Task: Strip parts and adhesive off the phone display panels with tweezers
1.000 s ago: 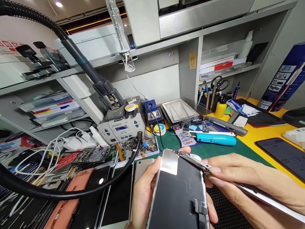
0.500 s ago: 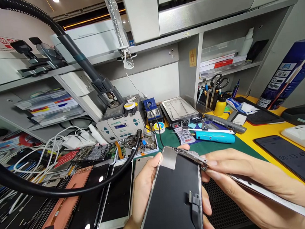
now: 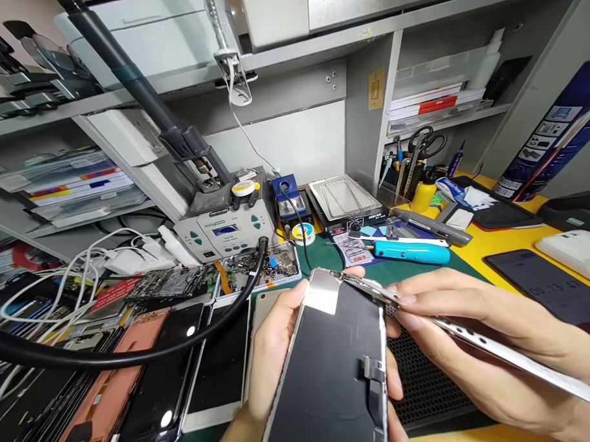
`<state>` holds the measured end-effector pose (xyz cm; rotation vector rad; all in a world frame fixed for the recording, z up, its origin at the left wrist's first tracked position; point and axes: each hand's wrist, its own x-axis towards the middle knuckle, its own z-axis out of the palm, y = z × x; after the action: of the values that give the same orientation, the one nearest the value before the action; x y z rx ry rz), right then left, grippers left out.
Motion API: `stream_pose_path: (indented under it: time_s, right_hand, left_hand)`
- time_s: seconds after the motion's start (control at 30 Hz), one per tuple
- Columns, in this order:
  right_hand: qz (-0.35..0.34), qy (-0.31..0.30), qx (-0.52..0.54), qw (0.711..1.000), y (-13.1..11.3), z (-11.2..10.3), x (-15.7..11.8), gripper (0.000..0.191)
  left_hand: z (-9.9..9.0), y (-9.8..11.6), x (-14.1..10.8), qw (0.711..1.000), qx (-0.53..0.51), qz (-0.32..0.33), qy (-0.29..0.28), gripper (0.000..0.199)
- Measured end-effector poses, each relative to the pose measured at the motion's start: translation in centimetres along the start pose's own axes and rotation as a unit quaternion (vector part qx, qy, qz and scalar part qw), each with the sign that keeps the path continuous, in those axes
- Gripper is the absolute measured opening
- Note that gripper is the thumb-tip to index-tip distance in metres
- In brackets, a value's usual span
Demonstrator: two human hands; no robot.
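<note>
Smooth matt panel (image 3: pixel 329 368), shiny metal plate (image 3: pixel 321 299).

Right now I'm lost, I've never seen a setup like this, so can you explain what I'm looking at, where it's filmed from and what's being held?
There's no robot here, just one person's bare left hand and right hand. The camera sits on that person's head, looking forward and down.

The left hand grips a black panel by its edges. The right hand pinches a slim tool near the panel's upper right edge.

Beyond them, a turquoise tool lies on a green mat. Phones lie on the left, in front of a grey box with buttons.
</note>
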<state>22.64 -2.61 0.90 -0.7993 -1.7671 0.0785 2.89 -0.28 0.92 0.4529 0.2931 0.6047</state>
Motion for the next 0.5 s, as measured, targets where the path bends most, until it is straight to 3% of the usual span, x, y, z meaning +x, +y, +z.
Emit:
stream_pose_path:
  time_s: [0.13,0.33,0.5]
  right_hand:
    - [-0.008,-0.017,0.007,1.0,-0.08,-0.31,0.21,0.036]
    - [-0.027,-0.056,0.031,0.998,0.15,-0.52,0.44,0.037]
    - [-0.041,-0.075,0.031,0.996,0.42,-0.59,0.68,0.039]
  left_hand:
    - [-0.24,-0.02,-0.04,0.998,0.029,-0.044,-0.038,0.066]
    - [-0.68,-0.03,0.02,0.996,0.042,-0.063,-0.037,0.083]
    - [-0.98,-0.2,-0.21,0.996,0.017,-0.085,-0.027,0.082]
